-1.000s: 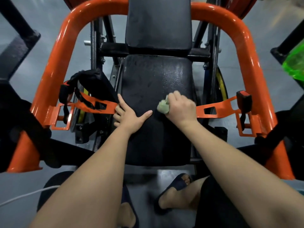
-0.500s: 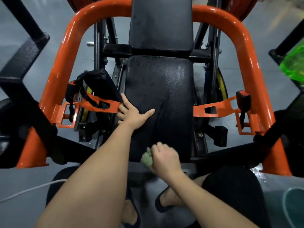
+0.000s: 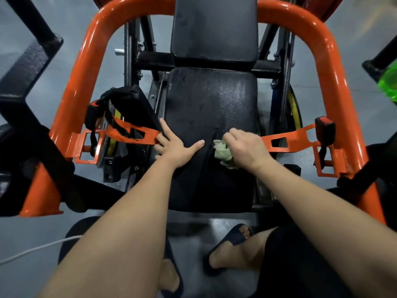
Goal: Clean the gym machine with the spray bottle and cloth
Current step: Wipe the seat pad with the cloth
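The gym machine has a black padded seat with a damp sheen, a black back pad above it and a curved orange frame around both. My left hand rests flat on the seat's left edge, fingers spread. My right hand grips a crumpled pale green cloth and presses it on the seat's middle right. A bright green object, possibly the spray bottle, shows at the right edge, mostly cut off.
Orange seat-belt straps and a buckle hang at either side of the seat. Black machine bars cross at left. My feet in dark slippers stand on the grey floor below the seat; a white cable lies at lower left.
My right hand dragged the cloth down to the seat's front edge, then back up to the seat's middle. My left hand stayed in place on the seat.
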{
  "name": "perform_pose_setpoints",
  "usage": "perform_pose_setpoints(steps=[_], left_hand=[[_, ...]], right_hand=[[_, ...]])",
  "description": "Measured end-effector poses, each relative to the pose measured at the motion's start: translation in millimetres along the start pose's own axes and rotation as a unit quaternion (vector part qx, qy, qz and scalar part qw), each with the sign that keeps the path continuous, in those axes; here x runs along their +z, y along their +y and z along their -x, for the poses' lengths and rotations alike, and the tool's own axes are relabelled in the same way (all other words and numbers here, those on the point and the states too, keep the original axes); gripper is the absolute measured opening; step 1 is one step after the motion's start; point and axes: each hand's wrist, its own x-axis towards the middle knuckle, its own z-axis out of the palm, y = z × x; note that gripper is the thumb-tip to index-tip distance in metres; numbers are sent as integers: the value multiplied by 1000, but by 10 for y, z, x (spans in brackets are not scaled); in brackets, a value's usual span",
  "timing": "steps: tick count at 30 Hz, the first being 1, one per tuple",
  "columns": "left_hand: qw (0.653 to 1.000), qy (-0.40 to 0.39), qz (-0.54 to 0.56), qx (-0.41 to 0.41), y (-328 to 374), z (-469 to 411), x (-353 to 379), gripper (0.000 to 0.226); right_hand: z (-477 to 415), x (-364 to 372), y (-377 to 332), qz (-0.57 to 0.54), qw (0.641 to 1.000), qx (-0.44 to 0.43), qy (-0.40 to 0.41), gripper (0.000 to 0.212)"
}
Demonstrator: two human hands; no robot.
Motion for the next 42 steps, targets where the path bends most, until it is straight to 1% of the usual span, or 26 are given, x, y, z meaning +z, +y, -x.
perform_pose_setpoints(steps=[1, 2, 3, 5, 6, 7, 9, 11, 13, 14, 16, 19, 21, 22, 24, 25, 26, 27, 29, 31, 32, 34, 35, 37, 39, 42], left_hand=[[1000, -1, 0, -1, -3, -5, 4, 141], [1000, -1, -1, -1, -8, -12, 8, 141], [1000, -1, -3, 0, -9, -13, 6, 141], [1000, -2, -3, 1, -17, -15, 4, 141], [1000, -2, -4, 1, -20, -14, 4, 141], [1000, -3, -6, 0, -20, -11, 1, 141], [1000, -2, -8, -1, -11, -2, -5, 142], [1000, -2, -4, -2, 4, 31, -22, 141], [1000, -2, -7, 0, 20, 59, -34, 140], [1000, 1, -11, 2, 31, 76, -40, 139], [1000, 3, -14, 3, 31, 94, -49, 139], [1000, 6, -13, 7, 14, 91, -34, 138], [1000, 11, -15, 6, 2, 77, -16, 137], [1000, 15, -18, 8, -1, 68, 1, 137], [1000, 23, -19, 10, -11, 43, 27, 137], [1000, 23, -19, 10, -18, 34, 31, 137], [1000, 22, -19, 8, -23, 21, 33, 138], [1000, 20, -18, 5, -29, 5, 34, 138], [1000, 15, -16, 1, -38, -17, 39, 139], [1000, 10, -21, 0, -34, -39, 38, 139], [1000, 6, -23, -1, -32, -43, 36, 139], [1000, 3, -24, -1, -31, -42, 32, 140], [1000, 2, -23, -2, -32, -36, 28, 140], [1000, 3, -19, -2, -25, -21, 20, 140], [1000, 7, -19, 0, -9, -3, 8, 140], [1000, 7, -16, -3, 12, 42, -5, 139]], right_hand=[[-71, 19, 68, 8, 1000, 26, -5, 13], [-92, 54, 103, 7, 997, 76, -9, 23], [-89, 59, 101, -10, 987, 158, -2, 32], [-36, 76, -32, -73, 939, 333, 45, 39], [18, 107, -149, -76, 922, 374, 63, 42], [71, 129, -283, -62, 920, 382, 68, 43], [171, 130, -548, -39, 932, 356, 45, 46], [307, 68, -757, -39, 948, 315, 4, 45], [531, 11, -965, -52, 968, 238, -55, 43], [661, -8, -1084, -54, 975, 196, -86, 45], [891, -22, -1308, -49, 981, 142, -124, 47], [985, 42, -1295, -46, 988, 93, -115, 36], [886, 68, -1094, -56, 990, 27, -127, 38], [803, 63, -973, -55, 990, -12, -126, 34], [558, 36, -693, -40, 991, -68, -104, 12], [408, 29, -526, -29, 994, -65, -86, 5], [236, 10, -344, -17, 997, -37, -69, 5], [54, -2, -147, -7, 998, 10, -58, 11], [-308, -23, 212, 12, 991, 113, -65, 32], [-646, -47, 450, 8, 974, 206, -93, 45], [-782, -54, 516, -5, 960, 259, -107, 48], [-917, -29, 543, -30, 928, 357, -101, 51], [-911, -5, 502, -35, 920, 382, -83, 50], [-774, 47, 346, -27, 921, 387, -31, 46], [-546, 87, 158, 1, 937, 348, 6, 39], [-117, 52, -142, 23, 960, 279, -4, 32]])
